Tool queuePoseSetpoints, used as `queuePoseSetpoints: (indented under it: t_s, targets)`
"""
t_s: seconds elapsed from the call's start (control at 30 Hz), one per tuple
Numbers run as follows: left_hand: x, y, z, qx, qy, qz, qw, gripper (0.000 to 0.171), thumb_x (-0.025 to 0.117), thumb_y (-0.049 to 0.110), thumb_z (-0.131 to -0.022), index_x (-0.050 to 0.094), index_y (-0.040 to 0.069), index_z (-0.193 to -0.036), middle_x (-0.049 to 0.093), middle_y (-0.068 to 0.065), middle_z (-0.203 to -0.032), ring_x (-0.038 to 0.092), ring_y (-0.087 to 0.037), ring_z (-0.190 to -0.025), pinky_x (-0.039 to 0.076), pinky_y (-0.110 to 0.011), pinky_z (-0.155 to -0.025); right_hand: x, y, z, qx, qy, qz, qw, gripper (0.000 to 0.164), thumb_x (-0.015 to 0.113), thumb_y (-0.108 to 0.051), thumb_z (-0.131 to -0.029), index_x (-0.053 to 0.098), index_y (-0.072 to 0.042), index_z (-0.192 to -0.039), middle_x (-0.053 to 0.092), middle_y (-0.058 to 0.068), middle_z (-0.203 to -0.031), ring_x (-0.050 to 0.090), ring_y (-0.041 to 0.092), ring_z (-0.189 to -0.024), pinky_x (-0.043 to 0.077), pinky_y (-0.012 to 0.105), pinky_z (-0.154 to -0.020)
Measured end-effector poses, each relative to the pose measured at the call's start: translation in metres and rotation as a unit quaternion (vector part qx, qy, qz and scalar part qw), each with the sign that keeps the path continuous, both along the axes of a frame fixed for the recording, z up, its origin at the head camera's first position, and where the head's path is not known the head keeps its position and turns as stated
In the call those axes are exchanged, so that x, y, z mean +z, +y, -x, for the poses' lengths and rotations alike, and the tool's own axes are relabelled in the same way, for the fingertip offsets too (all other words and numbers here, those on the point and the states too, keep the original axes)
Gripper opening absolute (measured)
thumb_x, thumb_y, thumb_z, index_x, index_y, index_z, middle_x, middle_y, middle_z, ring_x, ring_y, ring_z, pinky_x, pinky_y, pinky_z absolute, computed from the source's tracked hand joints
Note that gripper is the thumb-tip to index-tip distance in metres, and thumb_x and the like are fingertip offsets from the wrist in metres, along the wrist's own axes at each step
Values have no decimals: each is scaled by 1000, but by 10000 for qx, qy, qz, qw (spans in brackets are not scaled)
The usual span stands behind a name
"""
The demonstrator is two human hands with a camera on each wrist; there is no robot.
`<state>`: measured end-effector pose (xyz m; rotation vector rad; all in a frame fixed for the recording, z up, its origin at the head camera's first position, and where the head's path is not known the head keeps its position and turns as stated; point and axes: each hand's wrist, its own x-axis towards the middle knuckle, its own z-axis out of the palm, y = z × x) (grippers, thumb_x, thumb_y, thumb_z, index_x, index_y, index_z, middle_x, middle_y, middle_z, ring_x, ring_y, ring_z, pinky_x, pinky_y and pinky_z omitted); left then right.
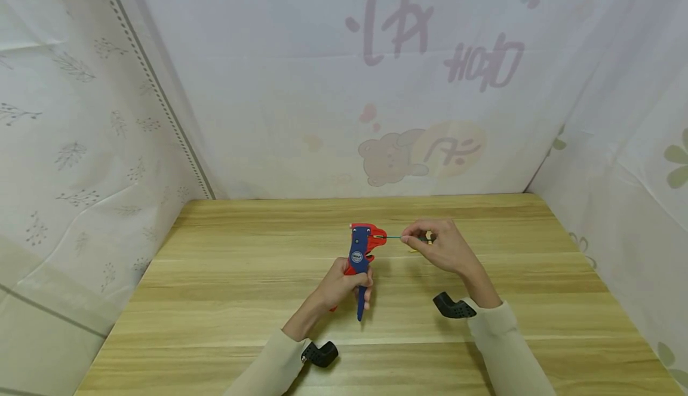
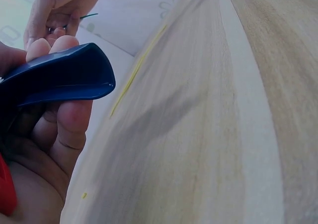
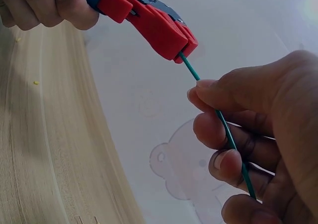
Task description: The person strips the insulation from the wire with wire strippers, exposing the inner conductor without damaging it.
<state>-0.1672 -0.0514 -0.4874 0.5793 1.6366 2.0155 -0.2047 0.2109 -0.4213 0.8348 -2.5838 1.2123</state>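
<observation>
A blue and red wire stripper (image 1: 356, 258) stands raised over the table in my left hand (image 1: 335, 287), whose fingers wrap its handles. Its red nose points right. One end of a thin green wire (image 3: 231, 140) enters the nose, as the right wrist view shows. My right hand (image 1: 445, 249) pinches that wire between thumb and forefinger a short way from the nose. The rest of the wire runs back under the thumb and across the other curled fingers. In the left wrist view, the blue handle (image 2: 64, 77) lies across the left fingers.
A yellow wire (image 2: 133, 77) lies on the wood-grain table (image 1: 242, 264), beneath the right hand. Small yellow bits (image 3: 36, 83) are scattered nearby. Black wrist mounts (image 1: 321, 355) stick out from both sleeves. A printed cloth (image 1: 279, 97) hangs behind the table.
</observation>
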Motion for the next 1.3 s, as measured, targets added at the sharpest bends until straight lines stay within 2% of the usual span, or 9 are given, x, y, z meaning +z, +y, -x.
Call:
queuePoseSetpoints:
  t_s: [0.3,0.53,0.63,0.8,1.13,1.3]
  targets:
    - [0,0,0,13,-22,48,10000,5,53,2,-92,56,-1,-89,63,1,-65,67,-12,-53,60,-26,-53,0,0,0,-41,-91,-60,9999,6,74,-17,-95,78,-20,-92,68,-8,-76,53,6,-66,41,22,-59]
    - [1,-1,0,-11,2,51,10000,6,54,1,-93,56,-3,-89,64,1,-65,67,-12,-54,59,-26,-53,1,0,-1,-32,-195,-77,9998,7,72,-17,-96,78,-19,-92,70,0,-77,53,7,-67,41,22,-61]
    - [1,-1,0,-40,11,40,10000,6,54,1,-93,56,-3,-89,64,1,-65,68,-12,-54,60,-26,-54,1,0,0,-15,-214,-92,9997,8,72,-17,-97,78,-19,-92,68,-4,-76,52,7,-67,41,22,-61]
    - [1,-1,0,-71,15,62,10000,6,54,1,-93,56,-3,-89,64,1,-65,68,-12,-54,60,-26,-54,1,0,1,66,-183,-152,9997,10,71,-15,-97,78,-19,-91,63,-8,-73,50,6,-65,42,22,-59]
    - [1,-1,0,-111,43,75,9999,7,54,0,-93,55,-6,-89,64,1,-65,67,-11,-54,59,-25,-54,0,0,2,274,8,-210,9994,14,70,-13,-97,75,-19,-86,62,-3,-68,47,3,-61,41,23,-56]
    - [2,0,-2,-35,48,143,9999,9,54,2,-93,56,-6,-88,63,1,-64,66,-12,-53,59,-25,-53,1,0,2,346,33,-241,9991,17,70,-13,-98,73,-22,-84,59,-5,-66,46,2,-58,39,22,-54]
